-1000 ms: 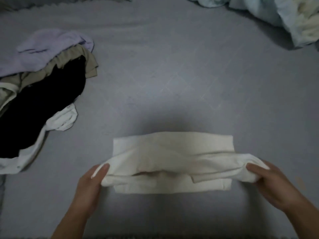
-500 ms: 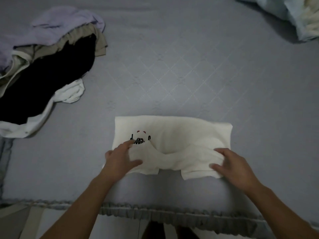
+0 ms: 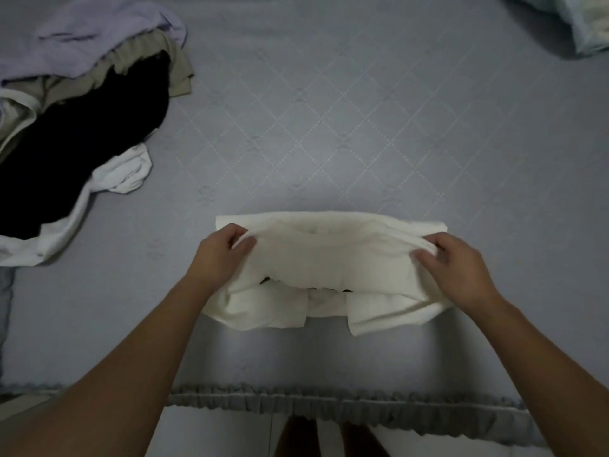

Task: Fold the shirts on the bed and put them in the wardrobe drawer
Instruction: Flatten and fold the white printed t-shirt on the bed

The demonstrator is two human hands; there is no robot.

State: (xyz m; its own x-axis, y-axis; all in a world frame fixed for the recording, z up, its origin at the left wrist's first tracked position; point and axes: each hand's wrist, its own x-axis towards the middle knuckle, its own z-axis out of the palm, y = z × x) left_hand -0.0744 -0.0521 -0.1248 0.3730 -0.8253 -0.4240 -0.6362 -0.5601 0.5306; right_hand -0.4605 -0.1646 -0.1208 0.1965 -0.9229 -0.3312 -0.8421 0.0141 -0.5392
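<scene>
A cream shirt (image 3: 329, 258), folded into a wide band, lies near the front edge of the grey quilted bed (image 3: 362, 127). My left hand (image 3: 220, 252) pinches its left end and my right hand (image 3: 458, 262) pinches its right end. Between them the upper layer is lifted and folded toward the far edge. A dark print peeks out from under the fold at the middle. Two loose flaps hang at the near side.
A pile of unfolded clothes (image 3: 75, 120), lilac, beige, black and white, lies at the left of the bed. A pale blue bundle (image 3: 590, 24) sits at the far right corner. The bed's ruffled skirt (image 3: 329, 404) marks the near edge.
Both hands have moved away from me, carrying the near edge of the shirt up and over toward its far edge. The print that showed half a second ago is now mostly covered.
</scene>
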